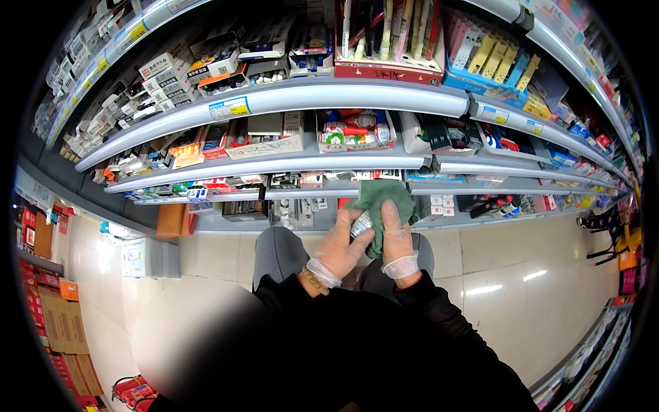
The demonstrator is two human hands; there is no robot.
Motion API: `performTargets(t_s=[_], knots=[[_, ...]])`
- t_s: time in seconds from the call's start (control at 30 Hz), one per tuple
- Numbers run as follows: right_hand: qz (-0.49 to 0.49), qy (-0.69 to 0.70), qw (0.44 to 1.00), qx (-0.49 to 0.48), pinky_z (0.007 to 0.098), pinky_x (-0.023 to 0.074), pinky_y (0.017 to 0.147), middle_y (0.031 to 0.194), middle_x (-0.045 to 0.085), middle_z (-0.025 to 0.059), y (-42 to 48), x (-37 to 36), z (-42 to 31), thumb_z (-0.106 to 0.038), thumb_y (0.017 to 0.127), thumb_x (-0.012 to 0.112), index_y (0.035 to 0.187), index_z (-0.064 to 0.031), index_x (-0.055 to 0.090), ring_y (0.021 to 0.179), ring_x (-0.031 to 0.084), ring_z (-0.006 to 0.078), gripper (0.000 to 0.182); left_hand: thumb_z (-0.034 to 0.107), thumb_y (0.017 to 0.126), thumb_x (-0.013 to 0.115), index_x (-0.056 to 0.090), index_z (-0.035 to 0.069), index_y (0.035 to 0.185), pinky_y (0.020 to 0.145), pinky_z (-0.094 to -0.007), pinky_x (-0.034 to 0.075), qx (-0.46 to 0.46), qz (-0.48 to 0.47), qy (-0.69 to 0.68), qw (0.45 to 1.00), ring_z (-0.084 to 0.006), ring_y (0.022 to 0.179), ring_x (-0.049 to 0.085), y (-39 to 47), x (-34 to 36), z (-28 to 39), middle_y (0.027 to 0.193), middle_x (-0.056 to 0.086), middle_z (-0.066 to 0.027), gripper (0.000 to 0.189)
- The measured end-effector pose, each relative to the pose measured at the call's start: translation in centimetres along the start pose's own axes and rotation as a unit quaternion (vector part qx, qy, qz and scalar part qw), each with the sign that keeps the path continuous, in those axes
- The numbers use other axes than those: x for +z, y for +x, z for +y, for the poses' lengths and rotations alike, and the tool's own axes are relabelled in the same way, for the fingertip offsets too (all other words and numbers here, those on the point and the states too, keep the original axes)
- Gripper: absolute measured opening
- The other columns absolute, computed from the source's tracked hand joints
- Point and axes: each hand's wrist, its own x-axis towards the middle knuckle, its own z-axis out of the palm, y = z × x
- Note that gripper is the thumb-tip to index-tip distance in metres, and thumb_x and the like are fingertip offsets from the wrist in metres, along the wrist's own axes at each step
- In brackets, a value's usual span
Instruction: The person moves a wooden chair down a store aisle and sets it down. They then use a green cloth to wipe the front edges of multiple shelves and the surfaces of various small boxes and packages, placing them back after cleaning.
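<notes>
My left hand (340,246), in a clear thin glove with a beaded bracelet at the wrist, holds a small blue and white item (361,225) that bears writing; its kind is hard to tell. A green cloth (383,198) lies against the item and is gripped by my right hand (397,239), gloved too, with the thumb on top. The cloth hides part of the item and the fingertips. Both hands are over my knees, in front of the lowest shelf. Above them, a white open box (355,147) holds red, white, green and blue bottles or tubes.
Curved shelf edges (309,98) cross in front of me, over boxed pens (388,31) and a carton with yellow and blue items (494,56). Small white boxes (441,205) stand on the lowest shelf. A white container (149,257) is on the floor at left; stacked cartons (64,319) are further left.
</notes>
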Motion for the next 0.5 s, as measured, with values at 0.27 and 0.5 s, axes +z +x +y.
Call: performTargets(t_s=[0.27,0.5], knots=[[0.020,0.216,0.964,0.157,0.0343,0.0523,0.087,0.119,0.062,0.0095,1.6,-4.1,-0.8,-0.045,0.097,0.052,0.125,-0.0035,0.056,0.103,0.063,0.0214,0.050,0.027,0.100,0.050,0.039,0.005,0.134,0.068,-0.0247,0.044,-0.089,-0.071,-0.259,0.959,-0.0096,0.069,0.049,0.5,-3.3,2.6,0.100,0.055,-0.0070,0.043],[-0.044,0.200,0.964,0.169,0.0324,0.0482,0.094,0.127,0.058,0.0068,-0.9,-2.8,-2.4,-0.046,0.099,0.045,0.134,-0.0049,0.048,0.111,0.058,0.0190,0.054,0.008,0.094,0.056,0.041,0.004,0.135,0.080,-0.0271,0.046,-0.083,-0.007,-0.197,0.977,-0.0108,0.081,0.054,0.9,-2.2,1.9,0.108,0.055,-0.0067,0.044]])
